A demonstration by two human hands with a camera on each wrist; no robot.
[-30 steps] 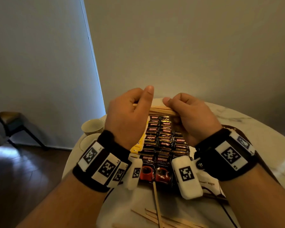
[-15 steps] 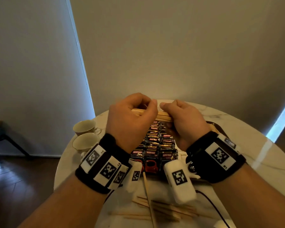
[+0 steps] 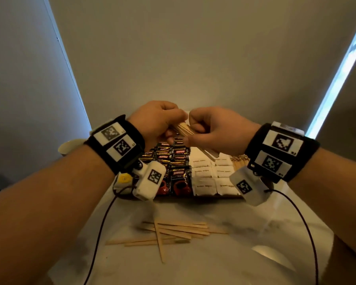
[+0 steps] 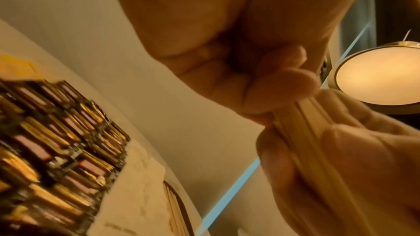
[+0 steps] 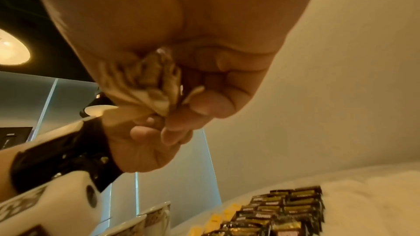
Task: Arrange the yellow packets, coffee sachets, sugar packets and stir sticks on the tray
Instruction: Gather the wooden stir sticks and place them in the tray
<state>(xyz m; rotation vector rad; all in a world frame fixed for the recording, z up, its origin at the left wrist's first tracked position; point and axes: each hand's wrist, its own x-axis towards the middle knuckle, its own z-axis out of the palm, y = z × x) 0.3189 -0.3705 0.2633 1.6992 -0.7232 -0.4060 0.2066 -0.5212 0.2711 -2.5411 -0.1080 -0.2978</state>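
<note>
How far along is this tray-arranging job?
Mostly done, it seems. Coffee sachets and sugar packets already lie in neat rows on the tray, with yellow packets beside them. The left hand and right hand grip a bundle of stir sticks. Loose sticks on the table remain.

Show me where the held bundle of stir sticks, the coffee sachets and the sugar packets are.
bundle of stir sticks (image 3: pixel 184 128), head view, middle part between the hands.
coffee sachets (image 3: pixel 174 161), head view, middle of the dark rows.
sugar packets (image 3: pixel 203 175), head view, a white packet mid-row.

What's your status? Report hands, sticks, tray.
Left hand and right hand both grip one stir-stick bundle above the tray. Loose stir sticks lie on the table. Nothing blocking.
</note>
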